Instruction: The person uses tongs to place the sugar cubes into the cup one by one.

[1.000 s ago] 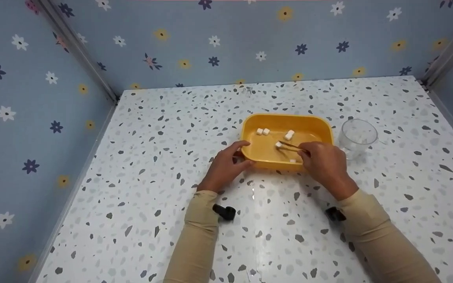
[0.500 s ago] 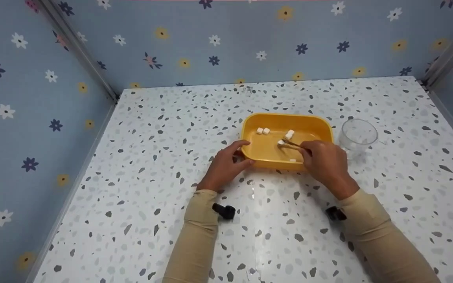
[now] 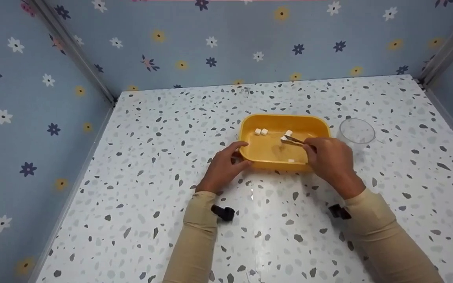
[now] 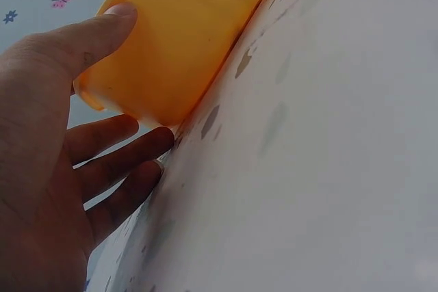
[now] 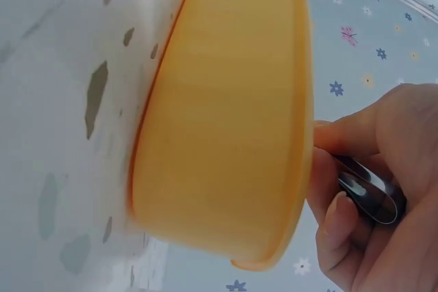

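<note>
Head view: the right hand (image 3: 332, 160) is gripping tweezers (image 3: 295, 141), tips touching a cube (image 3: 283, 138) inside the tray (image 3: 260, 151); the left hand (image 3: 223, 166) is holding the tray's near-left corner. The cube is looking light, perhaps crumbly, so opposite sides are offering the safest hold.

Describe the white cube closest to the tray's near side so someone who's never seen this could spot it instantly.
On the speckled white table, find the yellow tray standing beside a clear cup. In the head view, look just inside its near long side. The white cube there sits alone, partly hidden by that side, while the other cubes show farther back.
</note>
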Demonstrator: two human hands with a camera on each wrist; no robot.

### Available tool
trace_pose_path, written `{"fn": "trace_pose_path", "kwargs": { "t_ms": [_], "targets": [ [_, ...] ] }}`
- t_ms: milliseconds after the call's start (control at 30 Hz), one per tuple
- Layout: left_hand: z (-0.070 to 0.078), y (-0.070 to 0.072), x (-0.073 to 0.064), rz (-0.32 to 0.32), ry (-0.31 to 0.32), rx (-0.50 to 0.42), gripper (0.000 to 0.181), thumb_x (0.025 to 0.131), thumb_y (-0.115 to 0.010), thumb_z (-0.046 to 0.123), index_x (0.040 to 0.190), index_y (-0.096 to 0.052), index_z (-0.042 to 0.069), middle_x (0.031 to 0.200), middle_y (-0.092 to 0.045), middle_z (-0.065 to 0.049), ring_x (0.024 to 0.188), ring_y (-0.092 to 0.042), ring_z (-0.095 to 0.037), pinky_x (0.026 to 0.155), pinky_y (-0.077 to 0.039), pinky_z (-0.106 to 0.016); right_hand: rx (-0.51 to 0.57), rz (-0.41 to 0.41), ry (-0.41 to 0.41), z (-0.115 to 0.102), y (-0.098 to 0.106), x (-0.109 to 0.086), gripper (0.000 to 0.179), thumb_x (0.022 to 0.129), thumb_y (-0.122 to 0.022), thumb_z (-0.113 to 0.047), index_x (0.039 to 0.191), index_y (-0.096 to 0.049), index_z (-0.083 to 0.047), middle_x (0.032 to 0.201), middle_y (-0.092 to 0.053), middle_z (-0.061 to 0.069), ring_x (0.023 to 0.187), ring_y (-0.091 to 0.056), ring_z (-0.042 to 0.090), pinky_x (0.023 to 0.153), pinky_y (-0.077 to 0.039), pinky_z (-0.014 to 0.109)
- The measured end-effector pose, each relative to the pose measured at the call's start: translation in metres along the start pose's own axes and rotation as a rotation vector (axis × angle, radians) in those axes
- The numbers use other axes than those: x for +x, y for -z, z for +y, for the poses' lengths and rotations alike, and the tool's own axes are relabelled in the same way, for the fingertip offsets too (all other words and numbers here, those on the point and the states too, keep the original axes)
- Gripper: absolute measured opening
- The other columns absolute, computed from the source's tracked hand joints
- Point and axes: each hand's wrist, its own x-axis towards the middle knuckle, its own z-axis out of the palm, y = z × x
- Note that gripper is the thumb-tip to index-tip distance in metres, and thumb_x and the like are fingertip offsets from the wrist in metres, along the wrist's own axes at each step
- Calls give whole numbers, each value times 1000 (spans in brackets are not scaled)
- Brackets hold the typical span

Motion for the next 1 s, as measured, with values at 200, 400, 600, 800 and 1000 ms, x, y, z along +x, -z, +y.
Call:
{"fn": "trace_pose_path", "kwargs": {
  "t_ms": [200, 400, 600, 800, 1000],
  "targets": [
    [-1, 1, 0, 5, -15, 6, 55, 90, -77, 31, 140, -54, 27, 119, -68, -2, 104, -63, -16, 93, -50, -36, -16, 8, -8, -2, 7, 0, 17, 94, -69, -16, 101, -78, -3, 79, -71, 9, 60, -55, 24, 55, -42, 37],
    [-1, 1, -1, 2, -16, -7, 57, 89, -77, 32, 141, -54, 24, 119, -68, -2, 104, -63, -17, 93, -50, -38, -15, 25, 6, -1, 10, 1, 16, 93, -70, -15, 99, -79, -4, 80, -72, 9, 60, -55, 24, 54, -42, 37],
    [-1, 0, -1, 1, -18, -21, 56, 90, -77, 32, 141, -54, 23, 115, -68, 2, 101, -64, -18, 90, -51, -37, 5, 63, 24, 1, 13, 0, 12, 92, -69, -12, 94, -79, -5, 75, -70, 9, 57, -54, 25, 50, -37, 37],
    [-1, 0, -1, 1, -20, -19, 55, 90, -76, 30, 141, -55, 22, 116, -68, 0, 101, -64, -20, 90, -52, -38, -7, 42, 6, 1, 17, 0, 15, 93, -68, -13, 96, -79, -4, 82, -73, 11, 61, -57, 26, 53, -41, 39],
    [-1, 0, -1, -1, -24, -24, 56, 90, -76, 30, 141, -54, 21, 116, -68, -1, 102, -64, -20, 90, -52, -39, -3, 63, 5, 2, 23, 0, 13, 92, -69, -11, 95, -79, -3, 84, -74, 13, 65, -61, 28, 56, -46, 44]
  ]
}}
